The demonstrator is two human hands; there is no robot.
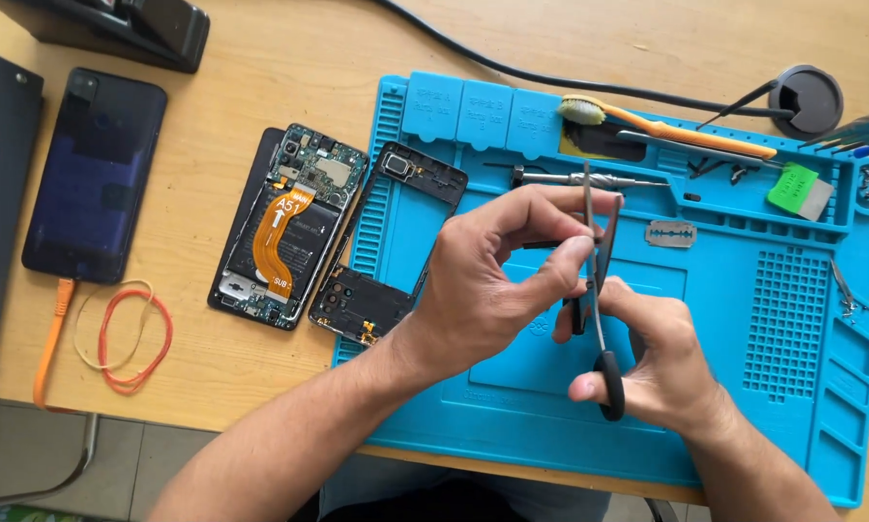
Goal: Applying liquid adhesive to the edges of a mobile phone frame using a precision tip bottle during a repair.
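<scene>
Over the blue repair mat (744,290) my right hand (662,358) grips black-handled scissors (597,290), blades pointing up and away. My left hand (492,275) pinches a small dark strip (609,232) between thumb and forefinger at the blades. To the left lies an opened phone (284,227) with an orange flex cable and exposed boards. Beside it, half on the mat, rests a black inner frame (381,251).
A dark phone (94,174) with an orange cable (52,338) lies at the left, rubber bands (130,338) below it. On the mat's far side are a toothbrush (676,130), a screwdriver (589,179), a razor blade (670,233) and a green tool (797,188).
</scene>
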